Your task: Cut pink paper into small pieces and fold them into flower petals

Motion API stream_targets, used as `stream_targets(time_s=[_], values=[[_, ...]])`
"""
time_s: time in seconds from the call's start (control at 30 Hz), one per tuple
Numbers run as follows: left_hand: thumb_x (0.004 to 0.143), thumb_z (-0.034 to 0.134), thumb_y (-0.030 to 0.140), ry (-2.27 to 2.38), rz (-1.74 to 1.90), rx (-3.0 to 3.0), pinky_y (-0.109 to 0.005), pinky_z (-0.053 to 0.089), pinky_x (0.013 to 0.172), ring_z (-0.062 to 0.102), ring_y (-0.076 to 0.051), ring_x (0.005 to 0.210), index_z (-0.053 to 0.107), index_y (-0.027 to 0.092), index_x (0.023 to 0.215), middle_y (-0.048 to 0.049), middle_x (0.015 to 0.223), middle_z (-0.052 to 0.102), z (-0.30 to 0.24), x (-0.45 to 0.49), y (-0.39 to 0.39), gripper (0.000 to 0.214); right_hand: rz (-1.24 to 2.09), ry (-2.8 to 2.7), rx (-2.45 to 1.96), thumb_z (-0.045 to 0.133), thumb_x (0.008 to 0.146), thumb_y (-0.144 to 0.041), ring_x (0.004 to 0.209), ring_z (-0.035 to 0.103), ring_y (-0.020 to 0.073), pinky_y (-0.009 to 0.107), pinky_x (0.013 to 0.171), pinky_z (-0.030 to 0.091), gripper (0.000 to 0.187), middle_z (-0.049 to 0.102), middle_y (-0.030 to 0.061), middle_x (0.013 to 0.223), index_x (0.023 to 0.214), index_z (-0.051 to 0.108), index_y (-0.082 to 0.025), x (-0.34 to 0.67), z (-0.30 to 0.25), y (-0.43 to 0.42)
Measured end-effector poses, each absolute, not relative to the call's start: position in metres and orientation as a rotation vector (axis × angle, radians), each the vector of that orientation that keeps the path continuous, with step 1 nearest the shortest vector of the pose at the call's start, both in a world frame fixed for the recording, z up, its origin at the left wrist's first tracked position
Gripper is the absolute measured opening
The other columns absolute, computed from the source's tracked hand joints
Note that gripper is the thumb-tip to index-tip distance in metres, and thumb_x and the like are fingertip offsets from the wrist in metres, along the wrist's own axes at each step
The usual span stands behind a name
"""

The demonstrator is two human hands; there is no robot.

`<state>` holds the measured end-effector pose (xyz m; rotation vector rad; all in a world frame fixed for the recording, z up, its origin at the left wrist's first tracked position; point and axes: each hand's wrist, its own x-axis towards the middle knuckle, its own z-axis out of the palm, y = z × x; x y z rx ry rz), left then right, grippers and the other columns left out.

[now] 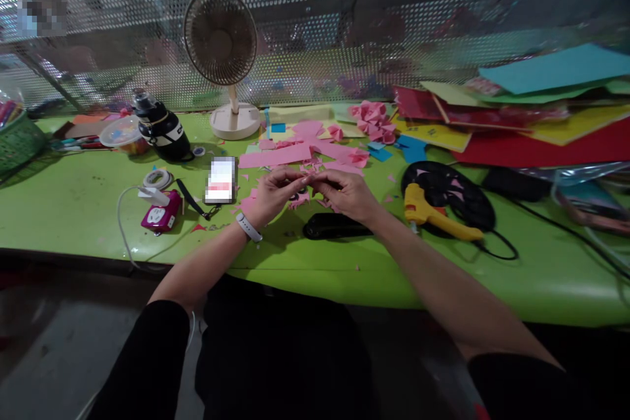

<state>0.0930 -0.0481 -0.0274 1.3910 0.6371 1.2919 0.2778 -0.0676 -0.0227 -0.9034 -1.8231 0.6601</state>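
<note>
My left hand (279, 195), with a pale watch band (249, 228) at the wrist, meets my right hand (346, 193) over the green table. Fingers of both are pinched together at the tips, and whatever they grip is too small to make out. Pink paper scraps (298, 203) lie under and around them, along with a pink paper strip (275, 157) just beyond. Close below my right hand rests a long black object (335, 226), partly covered by the forearm. Folded pink paper pieces (373, 121) are heaped farther back.
A yellow glue gun (433, 213) lies on a black tray (472, 200) at right, its cord trailing. Coloured paper sheets (541, 111) are stacked behind. Toward the left are a phone (221, 180), a magenta adapter (162, 211), a black bottle (165, 131) and a fan (235, 121).
</note>
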Motion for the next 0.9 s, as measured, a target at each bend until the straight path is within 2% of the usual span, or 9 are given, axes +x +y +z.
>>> stream_targets(time_s=[0.27, 0.53, 0.7, 0.83, 0.9], values=[[0.073, 0.083, 0.039, 0.623, 1.298, 1.414, -0.024, 0.052, 0.061, 0.063, -0.009, 0.067, 0.077, 0.019, 0.083, -0.0033, 0.082, 0.071, -0.026, 0.093, -0.051, 0.023, 0.706, -1.837, -0.927, 0.063, 0.092, -0.041, 0.062, 0.062, 0.0157, 0.031, 0.059, 0.054, 0.023, 0.070, 0.0033, 0.080, 0.098, 0.075, -0.022, 0.278, -0.021, -0.069], [0.074, 0.083, 0.038, 0.646, 1.404, 1.329, -0.023, 0.052, 0.067, 0.065, -0.009, 0.072, 0.075, 0.018, 0.081, -0.0019, 0.079, 0.072, -0.023, 0.088, -0.044, 0.023, 0.598, -1.913, -1.019, 0.061, 0.091, -0.036, 0.073, 0.067, 0.0205, 0.034, 0.067, 0.055, 0.021, 0.073, 0.0056, 0.084, 0.096, 0.074, -0.021, 0.282, -0.021, -0.066], [0.075, 0.082, 0.037, 0.677, 1.446, 1.291, -0.023, 0.052, 0.068, 0.063, -0.008, 0.068, 0.073, 0.017, 0.079, -0.0006, 0.075, 0.070, -0.022, 0.085, -0.036, 0.022, 0.433, -1.883, -1.069, 0.062, 0.091, -0.041, 0.082, 0.068, 0.0236, 0.037, 0.073, 0.055, 0.023, 0.074, 0.0078, 0.089, 0.091, 0.074, -0.022, 0.289, -0.018, -0.059], [0.077, 0.081, 0.037, 0.675, 1.411, 1.484, -0.025, 0.053, 0.068, 0.065, -0.010, 0.072, 0.071, 0.017, 0.079, -0.0015, 0.077, 0.069, -0.028, 0.085, -0.034, 0.023, 0.508, -1.708, -1.139, 0.059, 0.093, -0.042, 0.069, 0.066, 0.0185, 0.031, 0.061, 0.054, 0.036, 0.073, 0.0053, 0.084, 0.122, 0.068, -0.022, 0.291, -0.018, -0.060], [0.078, 0.080, 0.036, 0.677, 1.401, 1.591, -0.024, 0.052, 0.066, 0.064, -0.010, 0.073, 0.072, 0.017, 0.081, -0.0018, 0.079, 0.069, -0.031, 0.085, -0.033, 0.021, 0.507, -1.709, -1.117, 0.056, 0.095, -0.040, 0.065, 0.065, 0.0170, 0.030, 0.059, 0.054, 0.039, 0.074, 0.0049, 0.087, 0.129, 0.064, -0.023, 0.290, -0.018, -0.062]])
